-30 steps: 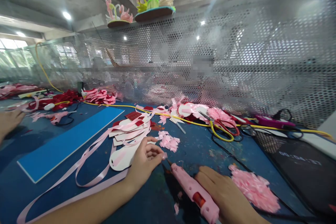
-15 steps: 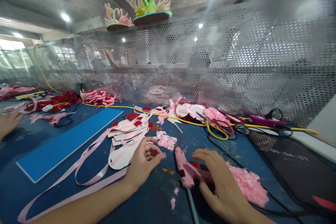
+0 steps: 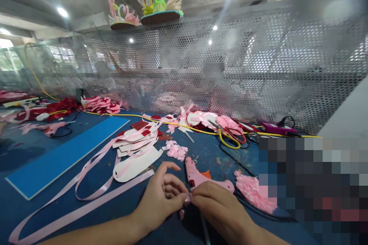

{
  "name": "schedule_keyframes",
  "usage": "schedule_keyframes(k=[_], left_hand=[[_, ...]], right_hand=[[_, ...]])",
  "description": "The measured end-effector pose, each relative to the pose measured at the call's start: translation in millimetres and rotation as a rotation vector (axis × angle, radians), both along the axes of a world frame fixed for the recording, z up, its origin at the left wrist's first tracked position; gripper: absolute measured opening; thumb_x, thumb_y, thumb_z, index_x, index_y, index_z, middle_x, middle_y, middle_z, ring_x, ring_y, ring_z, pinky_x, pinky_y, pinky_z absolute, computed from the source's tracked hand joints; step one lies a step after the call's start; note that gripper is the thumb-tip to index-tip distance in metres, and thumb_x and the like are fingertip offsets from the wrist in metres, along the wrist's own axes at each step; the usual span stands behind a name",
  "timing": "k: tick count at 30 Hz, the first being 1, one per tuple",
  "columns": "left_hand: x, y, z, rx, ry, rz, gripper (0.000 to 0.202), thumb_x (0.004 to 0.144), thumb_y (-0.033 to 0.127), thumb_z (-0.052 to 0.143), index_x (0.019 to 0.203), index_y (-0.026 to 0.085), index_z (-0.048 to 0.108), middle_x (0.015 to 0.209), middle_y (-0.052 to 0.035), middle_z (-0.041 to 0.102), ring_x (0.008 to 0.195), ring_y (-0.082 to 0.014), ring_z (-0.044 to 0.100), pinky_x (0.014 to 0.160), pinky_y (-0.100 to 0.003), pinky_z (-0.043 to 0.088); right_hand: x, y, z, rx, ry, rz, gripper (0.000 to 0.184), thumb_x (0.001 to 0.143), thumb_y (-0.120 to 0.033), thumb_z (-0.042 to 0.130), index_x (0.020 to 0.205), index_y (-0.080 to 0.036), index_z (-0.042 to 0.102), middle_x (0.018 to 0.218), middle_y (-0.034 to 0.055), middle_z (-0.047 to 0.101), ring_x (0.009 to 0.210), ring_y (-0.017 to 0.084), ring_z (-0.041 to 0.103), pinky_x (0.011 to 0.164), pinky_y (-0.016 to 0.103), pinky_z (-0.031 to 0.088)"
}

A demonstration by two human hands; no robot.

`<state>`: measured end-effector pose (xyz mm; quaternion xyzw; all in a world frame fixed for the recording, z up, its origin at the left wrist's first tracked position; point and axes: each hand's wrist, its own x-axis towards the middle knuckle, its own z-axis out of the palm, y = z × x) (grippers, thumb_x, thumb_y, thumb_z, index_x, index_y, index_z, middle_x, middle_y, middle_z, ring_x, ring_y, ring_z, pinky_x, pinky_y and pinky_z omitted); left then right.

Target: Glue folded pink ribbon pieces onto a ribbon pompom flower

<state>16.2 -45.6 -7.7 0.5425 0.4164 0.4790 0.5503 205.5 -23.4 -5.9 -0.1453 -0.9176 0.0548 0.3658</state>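
Note:
My left hand (image 3: pixel 161 199) pinches a small piece of pink ribbon (image 3: pixel 188 198) between thumb and fingers. Fingertips of my right hand (image 3: pixel 220 204) close on the other side of the same piece, so the two hands meet over it. Just beyond them a pink glue gun (image 3: pixel 197 175) with an orange trigger lies on its side, its glue stick (image 3: pixel 205 231) reaching toward me below my right hand. A little pile of pink ribbon pieces (image 3: pixel 176 150) sits past the gun's nozzle. A long pink ribbon (image 3: pixel 83 208) curves over the table left of my left hand.
White card shapes (image 3: pixel 135 166) with ribbons are stacked left of centre, near a blue board (image 3: pixel 66 155). Scissors with yellow handles (image 3: pixel 230 141) lie at the back. A pink ruffled ribbon piece (image 3: pixel 253 191) rests on the right. A perforated metal screen (image 3: pixel 172 61) stands behind the table.
My right hand has left the glue gun and come leftward to meet my left hand at the ribbon piece. The left hand has moved right and nearer, and the view has shifted slightly.

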Motion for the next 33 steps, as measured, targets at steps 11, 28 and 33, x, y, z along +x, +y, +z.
schedule_keyframes(k=[11,28,33], left_hand=[[-1,0,1.7,0.021,0.015,-0.013,0.038,0.070,0.015,0.065,0.099,0.021,0.041,0.075,0.0010,0.062,0.062,-0.0089,0.056,0.058,-0.019,0.043],[-6,-7,2.5,0.352,0.361,-0.004,0.003,0.077,0.021,0.062,0.080,0.021,0.062,0.071,-0.0007,0.066,0.061,-0.0127,0.061,0.059,-0.021,0.048],[-5,-10,-0.1,0.234,0.245,-0.062,0.015,0.076,0.020,0.063,0.090,0.022,0.058,0.072,-0.0012,0.068,0.059,-0.0132,0.062,0.060,-0.024,0.050]], right_hand=[[-2,2,-4.9,-0.080,0.107,-0.013,0.018,0.089,-0.010,0.045,0.099,-0.019,0.056,0.083,0.0046,0.066,0.077,0.012,0.061,0.070,0.022,0.050],[-5,-11,1.3,-0.298,0.227,-0.189,0.010,0.083,-0.014,0.054,0.083,-0.021,0.060,0.073,-0.0007,0.068,0.065,0.010,0.064,0.063,0.016,0.050],[-4,-11,2.3,-0.256,0.246,-0.208,0.009,0.083,-0.014,0.054,0.084,-0.021,0.059,0.073,-0.0012,0.068,0.065,0.010,0.064,0.063,0.015,0.050]])
